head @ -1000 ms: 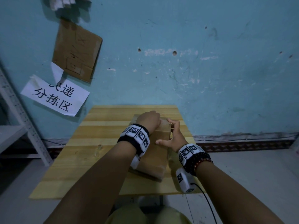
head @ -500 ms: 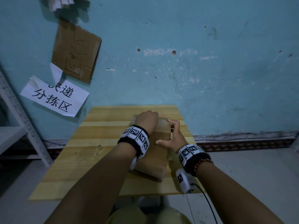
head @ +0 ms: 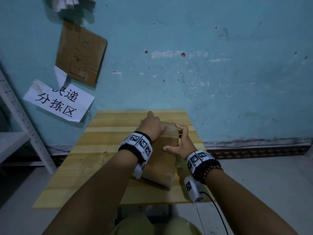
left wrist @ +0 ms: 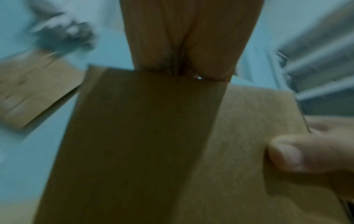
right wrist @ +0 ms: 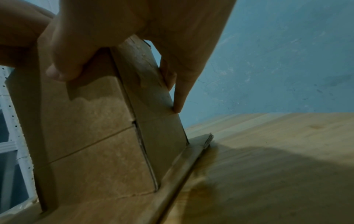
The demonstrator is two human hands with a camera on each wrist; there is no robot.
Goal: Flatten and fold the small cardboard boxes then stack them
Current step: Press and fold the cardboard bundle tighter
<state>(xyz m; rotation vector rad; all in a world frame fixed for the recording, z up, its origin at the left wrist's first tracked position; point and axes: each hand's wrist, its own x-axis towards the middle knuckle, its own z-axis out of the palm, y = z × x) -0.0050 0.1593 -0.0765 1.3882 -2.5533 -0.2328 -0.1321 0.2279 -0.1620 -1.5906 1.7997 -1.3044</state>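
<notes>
A brown cardboard box (head: 162, 160) lies lengthwise on the wooden table (head: 108, 150), resting on a flat cardboard layer (right wrist: 193, 151). My left hand (head: 150, 127) presses on the far end of the box top, index finger stretched forward past the edge. In the left wrist view the palm (left wrist: 184, 45) meets the box's far edge (left wrist: 153, 72) and the fingers are hidden behind it. My right hand (head: 177, 139) grips the box's right side. Its thumb (right wrist: 63, 63) lies on the top face and its fingers (right wrist: 178, 94) lie against the side wall.
The blue wall stands close behind the table. A cardboard sheet (head: 81, 53) and a white paper sign (head: 59, 102) hang on it at the left. A white metal rack (head: 22, 122) stands left of the table. Bare tabletop lies left of the box.
My left hand was a fist on the box's far end. It has slid forward and its index finger now stretches past the edge. The right hand and the box kept their place.
</notes>
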